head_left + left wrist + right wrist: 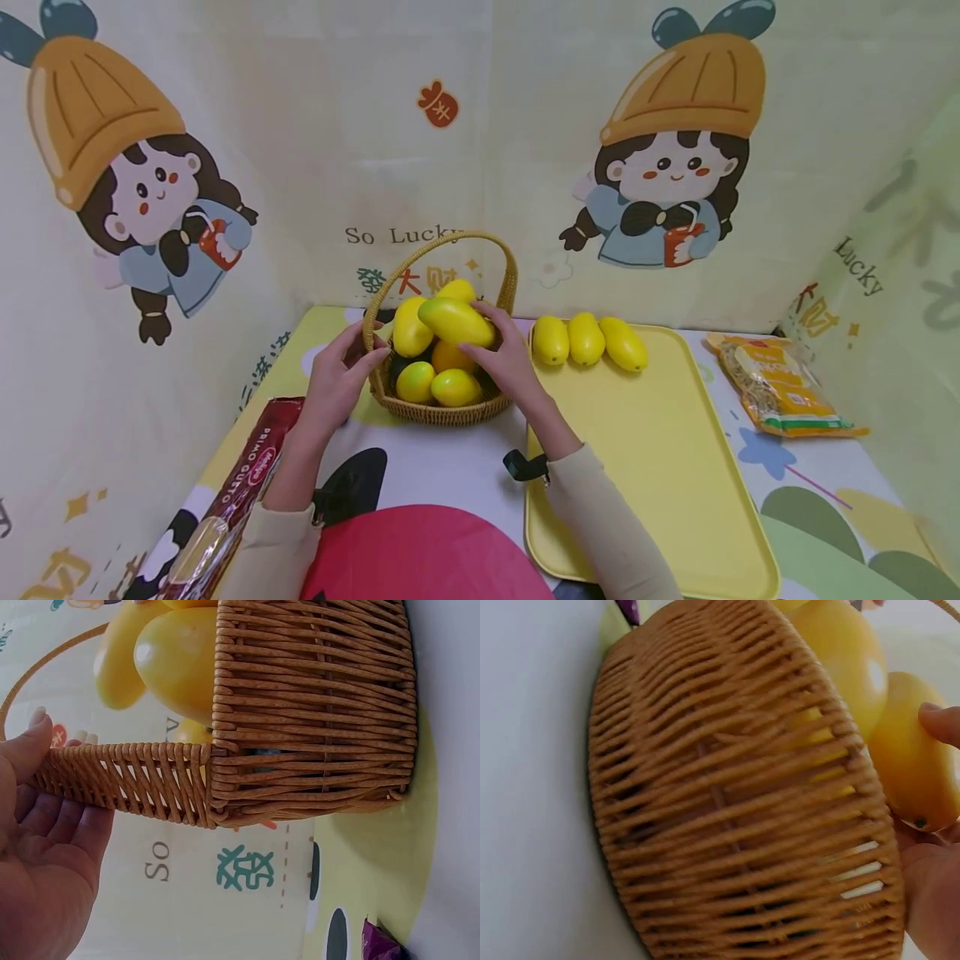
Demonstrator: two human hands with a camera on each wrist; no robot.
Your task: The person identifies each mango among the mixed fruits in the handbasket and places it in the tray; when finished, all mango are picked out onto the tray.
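A wicker basket (pixel 442 412) with a tall arched handle stands near the back wall, filled with fruit. My left hand (pixel 337 375) holds the lower left part of the handle; in the left wrist view the thumb lies on one side of the woven handle (pixel 127 780) and the fingers on the other. On top of the pile, my right hand (pixel 513 358) grips a yellow-green mango (pixel 453 322) between thumb and fingers. Around it in the basket lie another mango (pixel 411 327), an orange fruit (pixel 450 357) and smaller yellow-green fruits (pixel 457 388).
A yellow tray (pixel 637 467) lies right of the basket, with three mangoes (pixel 587 339) along its back edge. Farther right is an orange food packet (pixel 783 383). A long dark red package (pixel 247 475) lies by my left forearm. A printed cloth wall closes the back.
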